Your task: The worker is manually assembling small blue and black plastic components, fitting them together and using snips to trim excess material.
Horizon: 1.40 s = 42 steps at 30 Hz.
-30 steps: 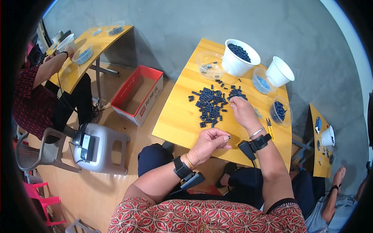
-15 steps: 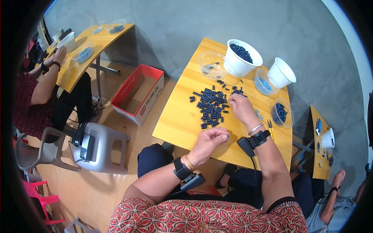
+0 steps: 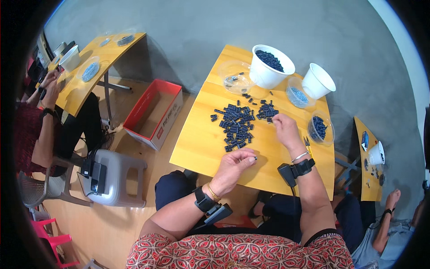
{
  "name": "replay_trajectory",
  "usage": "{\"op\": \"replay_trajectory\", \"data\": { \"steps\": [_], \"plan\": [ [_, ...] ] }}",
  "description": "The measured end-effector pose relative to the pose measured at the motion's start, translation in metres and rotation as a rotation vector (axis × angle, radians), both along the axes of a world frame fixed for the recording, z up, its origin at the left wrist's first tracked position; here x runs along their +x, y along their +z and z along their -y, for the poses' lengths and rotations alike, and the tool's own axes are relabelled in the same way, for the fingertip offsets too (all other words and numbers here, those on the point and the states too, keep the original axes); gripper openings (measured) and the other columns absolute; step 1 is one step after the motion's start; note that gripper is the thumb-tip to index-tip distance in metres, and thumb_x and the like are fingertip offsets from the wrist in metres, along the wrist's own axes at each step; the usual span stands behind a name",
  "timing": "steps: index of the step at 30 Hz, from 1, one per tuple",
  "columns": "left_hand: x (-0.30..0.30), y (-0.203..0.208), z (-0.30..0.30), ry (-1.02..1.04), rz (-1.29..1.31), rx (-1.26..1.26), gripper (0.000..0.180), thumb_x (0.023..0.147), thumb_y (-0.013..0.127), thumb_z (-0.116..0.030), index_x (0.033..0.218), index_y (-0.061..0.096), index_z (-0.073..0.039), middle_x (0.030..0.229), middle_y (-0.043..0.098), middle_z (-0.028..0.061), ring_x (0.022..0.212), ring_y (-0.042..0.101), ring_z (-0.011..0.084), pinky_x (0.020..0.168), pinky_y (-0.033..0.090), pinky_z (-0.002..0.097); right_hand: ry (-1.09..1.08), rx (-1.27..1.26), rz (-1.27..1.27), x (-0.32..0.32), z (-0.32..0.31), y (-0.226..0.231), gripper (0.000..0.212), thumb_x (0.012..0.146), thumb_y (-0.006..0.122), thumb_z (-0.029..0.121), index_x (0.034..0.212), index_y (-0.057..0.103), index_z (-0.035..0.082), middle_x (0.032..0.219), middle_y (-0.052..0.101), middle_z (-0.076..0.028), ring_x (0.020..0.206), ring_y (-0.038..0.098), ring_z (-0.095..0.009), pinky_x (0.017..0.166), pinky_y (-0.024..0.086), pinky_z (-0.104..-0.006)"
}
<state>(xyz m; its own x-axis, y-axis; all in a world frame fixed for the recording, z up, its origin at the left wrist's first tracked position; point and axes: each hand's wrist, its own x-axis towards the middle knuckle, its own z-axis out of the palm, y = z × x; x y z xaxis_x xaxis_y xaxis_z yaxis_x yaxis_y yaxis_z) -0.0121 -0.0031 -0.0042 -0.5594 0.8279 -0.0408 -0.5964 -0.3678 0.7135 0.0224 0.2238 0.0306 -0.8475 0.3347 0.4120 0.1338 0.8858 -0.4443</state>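
My left hand (image 3: 234, 167) hovers over the near edge of the yellow table, thumb and fingers pinched on a small black part (image 3: 255, 158). My right hand (image 3: 287, 130) is closed at the fingertips beside a small heap of black parts (image 3: 267, 110). What its fingers hold, if anything, is too small to make out. Left of that heap spreads a larger pile of short black plastic parts (image 3: 237, 123). Black wristbands with small boxes are strapped to both my wrists.
Behind the piles stand a white tub full of black parts (image 3: 272, 80), a clear bowl (image 3: 233, 83), a bowl of blue pieces (image 3: 298, 97), a tilted white tub (image 3: 320, 83) and a bowl of black parts (image 3: 320, 130). Yellow-handled tweezers (image 3: 308, 144) lie right. People work at neighbouring tables.
My right hand has drawn back to the right from the small heap, uncovering more of it. My left hand keeps its pinch on the small black part. The view has shifted slightly.
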Motion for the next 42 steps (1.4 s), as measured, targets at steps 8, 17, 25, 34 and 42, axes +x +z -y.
{"op": "replay_trajectory", "data": {
  "steps": [8,17,25,34,42],
  "plan": [
    [0.001,0.001,-0.001,-0.041,0.025,-0.021,0.011,0.084,0.057,-0.001,0.093,0.062,0.0,0.103,0.057,0.0061,0.089,0.058,0.0161,0.084,0.048,0.0296,-0.04,0.065,0.09,-0.002,-0.003,-0.002,0.006,0.078,0.055,0.007,0.083,0.057,0.006,0.08,0.059,-0.014,0.076,0.057,-0.034,0.065,0.046,-0.0408],
    [0.0,0.001,0.0,-0.071,0.047,-0.025,0.012,0.085,0.057,-0.002,0.095,0.062,-0.001,0.099,0.06,0.0061,0.087,0.059,0.0169,0.08,0.048,0.0288,-0.07,0.15,0.243,0.009,0.003,0.005,0.006,0.079,0.053,0.008,0.085,0.055,0.006,0.079,0.058,-0.014,0.076,0.056,-0.035,0.066,0.046,-0.0418],
    [0.0,-0.001,0.0,-0.082,0.034,-0.003,0.012,0.084,0.058,-0.004,0.096,0.061,-0.001,0.097,0.061,0.0056,0.085,0.06,0.0181,0.08,0.048,0.0301,-0.132,0.15,0.075,0.027,-0.035,0.001,0.012,0.078,0.053,0.005,0.089,0.058,0.003,0.087,0.059,-0.018,0.081,0.057,-0.036,0.07,0.046,-0.0413],
    [-0.001,-0.002,-0.002,-0.08,0.032,-0.046,0.012,0.085,0.057,-0.004,0.096,0.061,-0.001,0.094,0.061,0.0059,0.086,0.06,0.018,0.08,0.048,0.0305,-0.04,0.053,0.23,0.007,-0.028,0.001,0.01,0.074,0.058,0.001,0.084,0.056,0.001,0.084,0.058,-0.017,0.083,0.056,-0.036,0.071,0.045,-0.041],
    [-0.002,0.0,-0.003,-0.084,0.032,-0.061,0.011,0.085,0.056,-0.003,0.095,0.06,0.0,0.095,0.06,0.0056,0.085,0.059,0.0177,0.081,0.049,0.0314,0.061,0.04,0.201,0.007,-0.015,0.002,0.008,0.075,0.057,0.001,0.082,0.055,0.001,0.081,0.056,-0.016,0.081,0.055,-0.035,0.071,0.045,-0.0394]
  ]
}}
